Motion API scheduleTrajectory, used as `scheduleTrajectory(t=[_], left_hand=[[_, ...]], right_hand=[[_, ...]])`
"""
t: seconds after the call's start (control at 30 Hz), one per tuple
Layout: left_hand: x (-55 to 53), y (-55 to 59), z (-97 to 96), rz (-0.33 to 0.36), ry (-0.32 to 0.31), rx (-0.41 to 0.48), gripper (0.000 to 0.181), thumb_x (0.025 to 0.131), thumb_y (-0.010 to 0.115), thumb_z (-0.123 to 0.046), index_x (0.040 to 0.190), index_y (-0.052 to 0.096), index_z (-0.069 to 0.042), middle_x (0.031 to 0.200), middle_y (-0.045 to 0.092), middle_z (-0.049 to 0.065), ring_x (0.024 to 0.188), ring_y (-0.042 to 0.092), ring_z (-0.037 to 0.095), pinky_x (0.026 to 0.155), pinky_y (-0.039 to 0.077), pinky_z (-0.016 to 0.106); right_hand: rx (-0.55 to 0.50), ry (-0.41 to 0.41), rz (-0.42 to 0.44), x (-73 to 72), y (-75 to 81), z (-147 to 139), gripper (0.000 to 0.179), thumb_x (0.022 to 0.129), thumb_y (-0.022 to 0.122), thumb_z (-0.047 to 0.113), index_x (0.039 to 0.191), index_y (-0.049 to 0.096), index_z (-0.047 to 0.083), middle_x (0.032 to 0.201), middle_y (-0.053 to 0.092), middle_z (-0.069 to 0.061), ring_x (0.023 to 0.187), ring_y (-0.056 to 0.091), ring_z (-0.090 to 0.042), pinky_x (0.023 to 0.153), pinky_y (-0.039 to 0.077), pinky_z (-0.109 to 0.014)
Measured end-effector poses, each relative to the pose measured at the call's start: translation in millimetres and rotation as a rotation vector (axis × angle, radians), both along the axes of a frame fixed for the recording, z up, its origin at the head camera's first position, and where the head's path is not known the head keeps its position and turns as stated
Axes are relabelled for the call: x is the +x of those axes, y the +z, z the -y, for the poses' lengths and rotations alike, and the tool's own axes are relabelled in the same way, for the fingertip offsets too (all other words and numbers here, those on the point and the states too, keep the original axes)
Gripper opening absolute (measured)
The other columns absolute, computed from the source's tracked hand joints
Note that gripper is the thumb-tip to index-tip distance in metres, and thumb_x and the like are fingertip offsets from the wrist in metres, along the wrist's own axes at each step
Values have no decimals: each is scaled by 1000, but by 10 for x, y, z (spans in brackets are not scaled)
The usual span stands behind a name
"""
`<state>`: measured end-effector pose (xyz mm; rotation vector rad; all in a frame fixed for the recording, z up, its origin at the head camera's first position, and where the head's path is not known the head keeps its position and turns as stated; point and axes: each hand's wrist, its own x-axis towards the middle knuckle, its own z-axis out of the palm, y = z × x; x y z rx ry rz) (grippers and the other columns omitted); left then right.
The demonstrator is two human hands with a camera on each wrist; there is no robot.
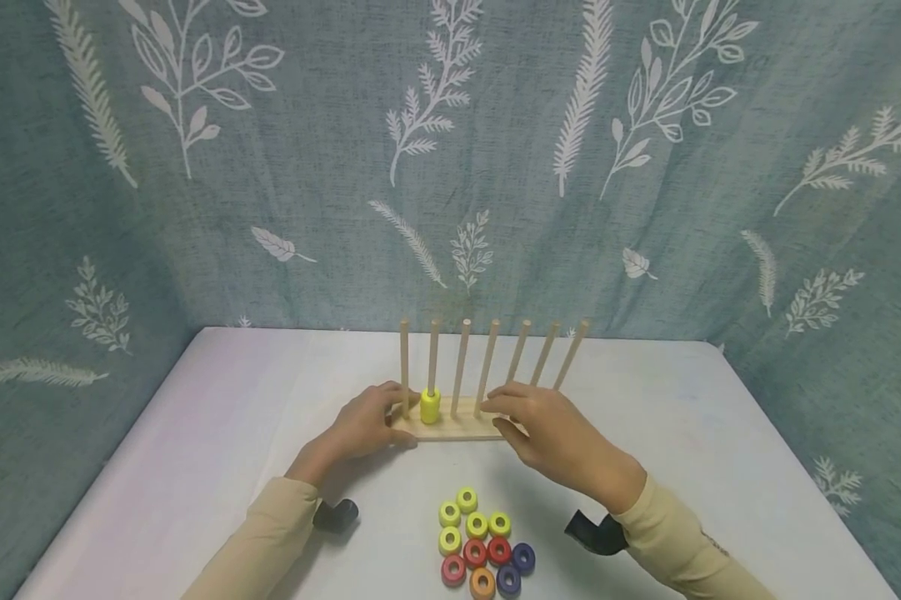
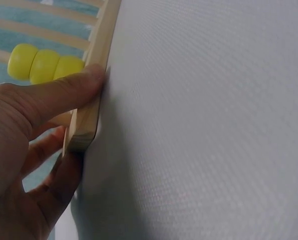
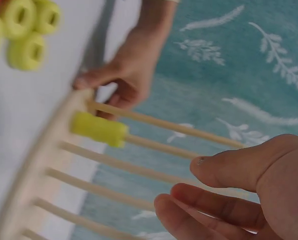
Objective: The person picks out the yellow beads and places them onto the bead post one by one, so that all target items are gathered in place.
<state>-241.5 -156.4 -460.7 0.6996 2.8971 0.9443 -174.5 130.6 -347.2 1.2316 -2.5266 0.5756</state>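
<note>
Base point(image 1: 453, 430) partly behind right hand point(image 1: 558, 433)

I am working in a small screened-off space; whether it is standing in a home, a lab or an office, I am not able to tell. A blue-green cloth point(image 1: 330, 167) printed with white leaves point(image 1: 634, 263) is hanging across the top of the frame and down its left and right edges, surrounding a plain white table point(image 1: 668, 417) that is filling the lower middle.
</note>
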Motion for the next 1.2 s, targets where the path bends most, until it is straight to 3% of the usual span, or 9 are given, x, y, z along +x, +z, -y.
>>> scheduleTrajectory(t=[0.23,0.5,0.83,1.2], left_hand=[[-18,-27,1,13,1,1,59,70,91,-27,123,70,-13,125,65,3,112,60,28,91,51,47],[-18,-15,-1,16,-2,12,58,70,91,-27,122,70,-12,125,65,4,113,60,30,91,50,49],[-23,-27,16,6,-7,4,60,70,91,-27,124,70,-13,124,65,2,104,60,23,83,51,42],[-7,-19,7,6,1,8,60,70,91,-26,125,69,-13,125,65,3,112,60,28,90,50,48]], right_hand=[[23,-30,65,123,-356,-97,24,85,75,-2,107,74,6,106,72,-5,96,69,-19,78,57,-34],[19,-41,250,301,-633,-137,20,86,74,1,106,75,3,104,73,-4,95,69,-17,75,56,-23],[77,-27,373,426,-766,-133,13,85,76,6,97,77,6,93,74,3,89,68,-7,81,56,-29],[96,-53,452,476,-823,-114,15,83,79,7,97,78,12,95,73,7,90,66,-3,78,56,-26]])
